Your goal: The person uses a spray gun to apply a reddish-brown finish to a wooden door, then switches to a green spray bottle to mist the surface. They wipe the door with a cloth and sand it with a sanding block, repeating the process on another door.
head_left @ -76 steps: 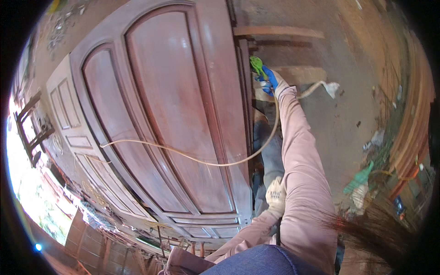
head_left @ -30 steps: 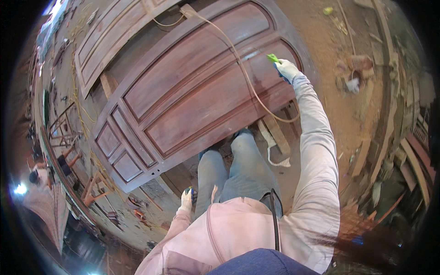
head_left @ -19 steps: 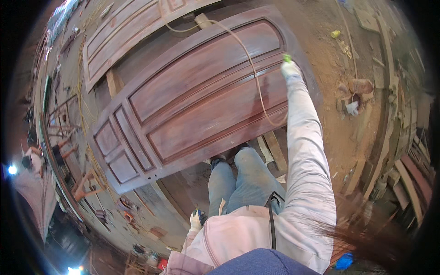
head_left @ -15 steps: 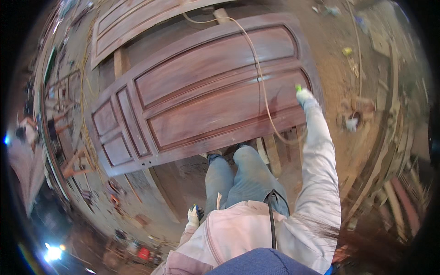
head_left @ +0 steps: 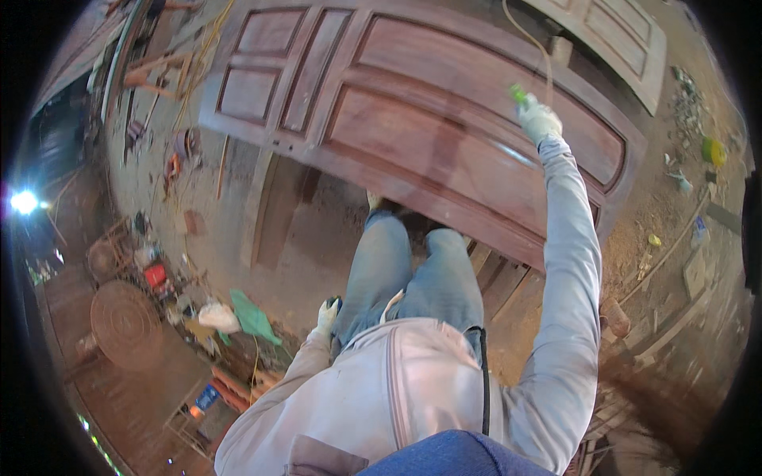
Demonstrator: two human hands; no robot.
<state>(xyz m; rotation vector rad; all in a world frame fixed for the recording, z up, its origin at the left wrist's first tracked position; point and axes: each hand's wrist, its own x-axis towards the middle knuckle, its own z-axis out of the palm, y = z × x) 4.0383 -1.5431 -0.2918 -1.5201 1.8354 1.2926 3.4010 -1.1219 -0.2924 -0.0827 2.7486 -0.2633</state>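
My right hand [head_left: 540,121], in a white glove, is stretched out over a reddish-brown panelled wooden door [head_left: 397,135]. Its fingers are closed round a small bright green tool [head_left: 518,93], whose exact kind is too small to tell. A thin pale hose [head_left: 530,38] runs from the far edge to this hand. The door lies flat in front of my legs, raised off the ground. My left hand [head_left: 326,316], also gloved, hangs low beside my left thigh. Its fingers look curled, with something dark at them that I cannot make out.
Another panelled door [head_left: 623,40] lies beyond at the far right. Timber supports [head_left: 262,206] stand under the near door. At the left are a round brown stool-like piece [head_left: 125,325], a green sheet [head_left: 254,317] and a red container [head_left: 155,275]. Planks [head_left: 675,325] lie at the right.
My view has turned, so the doors now slant the other way. My right hand has moved from near the door's right end inward over its panels, the green tool still in it. The left hand stays low.
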